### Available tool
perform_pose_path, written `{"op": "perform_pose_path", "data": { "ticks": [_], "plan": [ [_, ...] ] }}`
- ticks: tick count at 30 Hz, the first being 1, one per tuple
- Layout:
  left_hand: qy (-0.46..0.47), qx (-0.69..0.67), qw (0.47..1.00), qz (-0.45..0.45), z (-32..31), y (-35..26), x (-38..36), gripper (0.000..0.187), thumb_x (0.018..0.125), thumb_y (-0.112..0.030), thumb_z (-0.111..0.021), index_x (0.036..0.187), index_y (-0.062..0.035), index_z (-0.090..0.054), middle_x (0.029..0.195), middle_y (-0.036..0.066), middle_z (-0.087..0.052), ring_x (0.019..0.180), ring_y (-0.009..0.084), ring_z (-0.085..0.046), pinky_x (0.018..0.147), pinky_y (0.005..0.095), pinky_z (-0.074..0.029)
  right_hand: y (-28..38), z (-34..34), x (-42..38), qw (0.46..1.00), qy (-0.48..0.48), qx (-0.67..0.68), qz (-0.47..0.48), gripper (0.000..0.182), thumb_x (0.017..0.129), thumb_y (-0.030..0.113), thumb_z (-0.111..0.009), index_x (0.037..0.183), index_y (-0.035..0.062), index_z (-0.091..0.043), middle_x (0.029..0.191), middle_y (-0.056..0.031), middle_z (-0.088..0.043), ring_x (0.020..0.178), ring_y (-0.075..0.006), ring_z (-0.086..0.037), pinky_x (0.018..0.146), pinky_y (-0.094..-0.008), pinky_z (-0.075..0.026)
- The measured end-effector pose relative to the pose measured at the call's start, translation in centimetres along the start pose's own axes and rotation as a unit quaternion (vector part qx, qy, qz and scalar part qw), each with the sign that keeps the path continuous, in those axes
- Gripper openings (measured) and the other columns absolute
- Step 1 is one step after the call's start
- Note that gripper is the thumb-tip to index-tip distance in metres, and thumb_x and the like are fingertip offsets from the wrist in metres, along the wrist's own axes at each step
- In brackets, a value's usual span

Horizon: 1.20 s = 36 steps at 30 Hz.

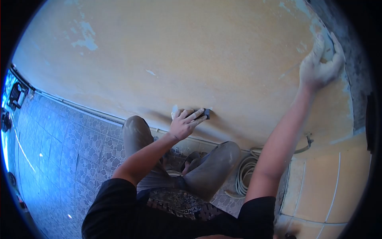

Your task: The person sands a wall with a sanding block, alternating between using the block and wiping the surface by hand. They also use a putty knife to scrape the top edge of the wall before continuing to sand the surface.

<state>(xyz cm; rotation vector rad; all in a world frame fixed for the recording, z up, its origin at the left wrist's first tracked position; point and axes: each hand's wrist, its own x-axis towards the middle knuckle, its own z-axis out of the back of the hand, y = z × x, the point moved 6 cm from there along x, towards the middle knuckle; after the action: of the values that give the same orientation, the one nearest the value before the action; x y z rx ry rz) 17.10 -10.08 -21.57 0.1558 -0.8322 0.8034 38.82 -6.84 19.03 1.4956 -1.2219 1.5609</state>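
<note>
My left hand is low on the yellowish wall, fingers laid over a small dark sanding block pressed to the surface. Only the block's right end shows past the fingertips. Pale dust covers those fingers. Up at the right, my right hand rests against the wall near its edge, thumb and fingers apart, with nothing visible in it. Pale dust coats this hand too. Whitish patches mark the wall at the upper left, and a smaller pale spot lies nearer the middle.
My bent knees are close to the wall's foot. A coiled hose lies on the floor at the right, near a tiled surface. Patterned floor tiles stretch left toward a dark chair. Rough grey wall borders the right edge.
</note>
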Motion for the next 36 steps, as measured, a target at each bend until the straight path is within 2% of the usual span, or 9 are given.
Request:
{"op": "perform_pose_path", "data": {
  "ticks": [5,7,8,11,15,17,19,22,36],
  "plan": [
    [-0.032,-0.194,0.950,0.244,0.9,-2.9,-3.3,0.048,0.089,-0.003,-0.071,0.135,-0.0152,-0.070,0.133,0.005,-0.068,0.098,0.0238,-0.060,0.091,0.0375,-0.045,3.5,0.4,-2.5,0.985,-0.022,-0.155,0.078,0.041,0.098,0.029,-0.071,0.128,0.0010,-0.066,0.139,-0.0191,-0.059,0.127,-0.0339,-0.056,0.108,-0.0475,-0.044],
    [-0.016,-0.463,0.805,0.370,-1.9,-1.7,-6.5,0.040,0.097,-0.007,-0.067,0.137,-0.0103,-0.067,0.130,0.005,-0.068,0.097,0.0144,-0.061,0.090,0.0323,-0.048,3.8,0.9,-6.5,0.998,-0.042,0.029,0.047,0.034,0.098,0.023,-0.070,0.123,-0.0002,-0.066,0.136,-0.0235,-0.056,0.126,-0.0353,-0.054,0.111,-0.0498,-0.040],
    [0.079,-0.596,0.613,0.513,-1.2,-2.4,-7.2,0.038,0.103,-0.014,-0.062,0.141,-0.0060,-0.062,0.128,0.003,-0.068,0.104,0.0111,-0.063,0.093,0.0295,-0.050,4.8,1.4,-9.2,0.998,-0.019,0.057,-0.001,0.034,0.099,0.020,-0.067,0.124,-0.0018,-0.064,0.140,-0.0244,-0.052,0.129,-0.0366,-0.051,0.112,-0.0510,-0.038],
    [0.058,-0.722,0.465,0.510,0.8,-1.5,-8.8,0.041,0.107,-0.014,-0.057,0.147,-0.0067,-0.056,0.125,-0.001,-0.068,0.105,0.0084,-0.064,0.093,0.0248,-0.051,10.0,3.7,-21.4,0.965,0.056,0.155,-0.204,0.027,0.100,0.013,-0.062,0.121,-0.0045,-0.062,0.136,-0.0226,-0.052,0.127,-0.0367,-0.051,0.109,-0.0494,-0.039],
    [-0.022,-0.754,0.420,0.504,5.1,-0.7,-8.5,0.041,0.110,-0.015,-0.050,0.151,-0.0078,-0.051,0.128,0.000,-0.068,0.106,0.0092,-0.064,0.095,0.0270,-0.052,21.5,6.2,-39.0,0.641,0.175,0.341,-0.665,0.018,0.106,0.013,-0.058,0.111,-0.0032,-0.065,0.106,-0.0097,-0.069,0.097,-0.0145,-0.062,0.089,-0.0320,-0.049],
    [-0.024,-0.740,0.432,0.515,6.2,-0.1,-8.9,0.041,0.111,-0.016,-0.048,0.151,-0.0066,-0.051,0.129,0.002,-0.067,0.109,0.0096,-0.064,0.097,0.0280,-0.052,26.1,8.6,-41.7,0.624,0.274,0.353,-0.641,0.028,0.110,0.022,-0.052,0.107,-0.0020,-0.067,0.101,-0.0059,-0.068,0.089,-0.0110,-0.060,0.083,-0.0282,-0.049],
    [-0.006,-0.726,0.477,0.495,7.0,0.1,-9.1,0.042,0.112,-0.017,-0.044,0.151,-0.0044,-0.048,0.129,0.006,-0.066,0.113,0.0128,-0.064,0.099,0.0324,-0.052,29.2,9.8,-44.2,0.474,0.221,0.431,-0.736,0.030,0.111,0.024,-0.050,0.110,-0.0015,-0.066,0.100,-0.0049,-0.068,0.087,-0.0098,-0.060,0.082,-0.0277,-0.049],
    [-0.005,-0.704,0.505,0.499,6.8,-0.2,-9.5,0.042,0.113,-0.018,-0.042,0.152,-0.0028,-0.046,0.130,0.007,-0.065,0.114,0.0134,-0.064,0.100,0.0320,-0.053,29.7,9.9,-41.8,0.414,0.194,0.484,-0.746,0.030,0.112,0.025,-0.048,0.117,-0.0002,-0.064,0.103,-0.0045,-0.067,0.093,-0.0083,-0.060,0.085,-0.0270,-0.049],
    [0.049,-0.564,0.642,0.517,8.4,-0.8,-8.7,0.048,0.111,-0.022,-0.051,0.156,-0.0082,-0.045,0.146,0.009,-0.048,0.123,0.0162,-0.057,0.101,0.0304,-0.050,27.3,8.4,-40.3,0.260,0.161,0.610,-0.731,0.024,0.107,0.024,-0.055,0.125,0.0082,-0.052,0.120,-0.0093,-0.065,0.110,-0.0169,-0.065,0.096,-0.0379,-0.054]
  ]
}}
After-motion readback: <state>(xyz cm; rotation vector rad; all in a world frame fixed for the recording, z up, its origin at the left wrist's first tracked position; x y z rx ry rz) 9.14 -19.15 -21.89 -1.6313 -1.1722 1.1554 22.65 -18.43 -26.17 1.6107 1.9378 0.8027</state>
